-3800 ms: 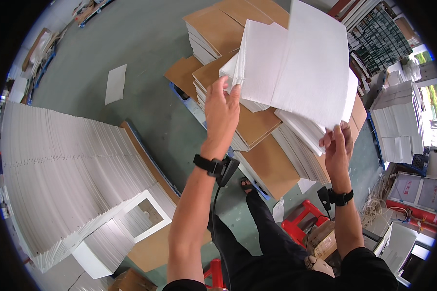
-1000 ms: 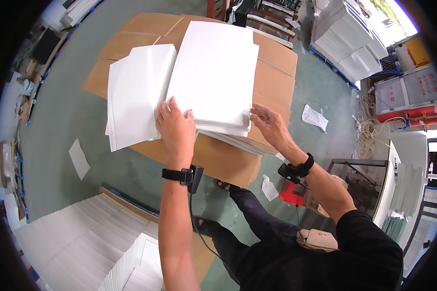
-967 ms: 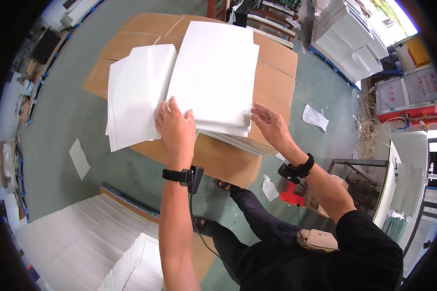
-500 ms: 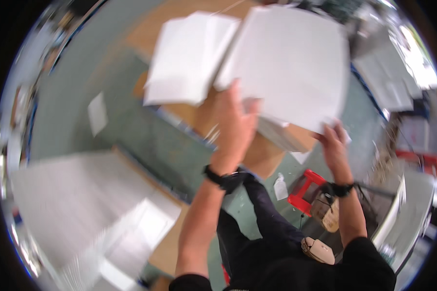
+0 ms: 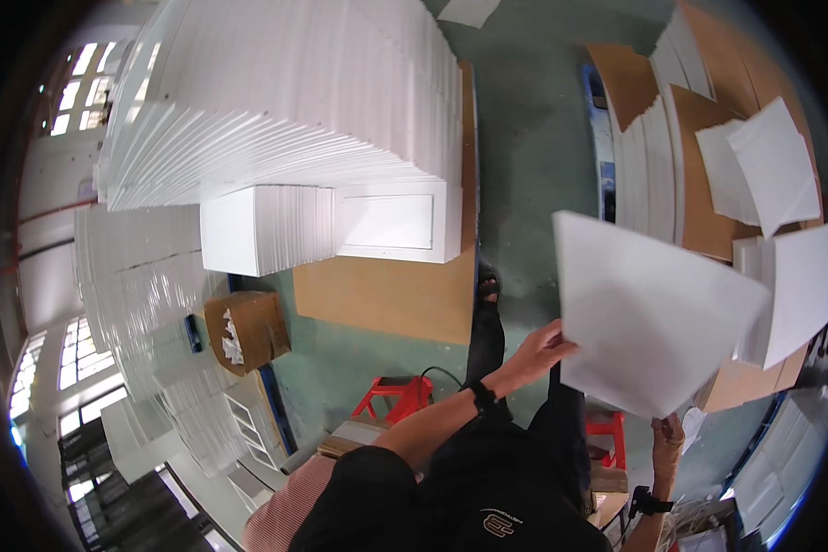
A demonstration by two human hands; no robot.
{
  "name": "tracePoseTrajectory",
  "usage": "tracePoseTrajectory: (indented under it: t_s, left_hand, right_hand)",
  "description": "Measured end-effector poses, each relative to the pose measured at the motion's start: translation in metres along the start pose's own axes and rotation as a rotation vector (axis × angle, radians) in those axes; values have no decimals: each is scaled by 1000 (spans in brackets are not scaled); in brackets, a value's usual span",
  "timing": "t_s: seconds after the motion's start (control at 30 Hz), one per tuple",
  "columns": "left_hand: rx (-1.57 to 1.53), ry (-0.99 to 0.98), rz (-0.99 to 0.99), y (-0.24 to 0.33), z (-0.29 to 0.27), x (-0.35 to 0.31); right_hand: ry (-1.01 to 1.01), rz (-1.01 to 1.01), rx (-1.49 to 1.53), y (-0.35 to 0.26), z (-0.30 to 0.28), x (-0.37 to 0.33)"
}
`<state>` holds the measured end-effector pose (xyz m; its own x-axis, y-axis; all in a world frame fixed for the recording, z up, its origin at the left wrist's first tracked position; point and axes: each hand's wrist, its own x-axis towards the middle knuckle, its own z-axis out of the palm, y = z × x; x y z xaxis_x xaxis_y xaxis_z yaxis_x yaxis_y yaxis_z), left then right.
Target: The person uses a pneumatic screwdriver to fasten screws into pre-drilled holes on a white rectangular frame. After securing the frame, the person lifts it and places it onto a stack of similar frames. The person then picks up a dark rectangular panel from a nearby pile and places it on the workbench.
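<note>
Both of my hands hold a flat, white, square-looking panel (image 5: 653, 308), raised and tilted in front of my right side. My left hand (image 5: 532, 354) grips its left edge, thumb and fingers closed around the rim. At its bottom corner my right hand (image 5: 668, 443) pinches the panel, the fingers partly hidden behind it. Just beyond the panel on the right, a stack of white panels (image 5: 787, 294) sits on brown cardboard (image 5: 754, 379). Bent white sheets (image 5: 775, 164) lie above that stack.
A tall stack of white panels (image 5: 340, 101) fills the upper left, with smaller panels (image 5: 294, 225) in front on a brown board (image 5: 386, 299). An open carton (image 5: 262, 331) with white scraps stands lower left. Red stools (image 5: 400, 396) are near my legs. Green floor (image 5: 534, 120) separates the stacks.
My view has swung toward the tall stack on the left. My hands, earlier blurred at the large white sheet on the right-hand stack, now hold a white panel away from that stack.
</note>
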<state>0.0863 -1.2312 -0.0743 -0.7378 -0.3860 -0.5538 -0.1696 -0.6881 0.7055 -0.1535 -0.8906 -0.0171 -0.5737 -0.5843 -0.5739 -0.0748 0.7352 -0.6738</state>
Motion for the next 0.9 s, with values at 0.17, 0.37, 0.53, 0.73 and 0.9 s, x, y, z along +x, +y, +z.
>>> tracePoseTrajectory:
  t_s: [0.17, 0.37, 0.53, 0.73, 0.9]
  left_hand:
    - [-362, 469, -21, -84, -130, -74]
    - [-478, 868, 14, -137, -295, -63]
    - [-499, 950, 55, -136, -417, -29]
    - [-528, 1019, 31, -113, -489, 4]
    - [-490, 1086, -10, -96, -497, 21]
  right_hand:
    - [-95, -32, -105, -85, 60, 53]
    - [-325, -12, -260, -117, 117, 86]
    - [-406, 96, -310, -116, 155, 96]
    - [-467, 214, -319, -124, 193, 95]
    - [-487, 251, -261, -129, 217, 95]
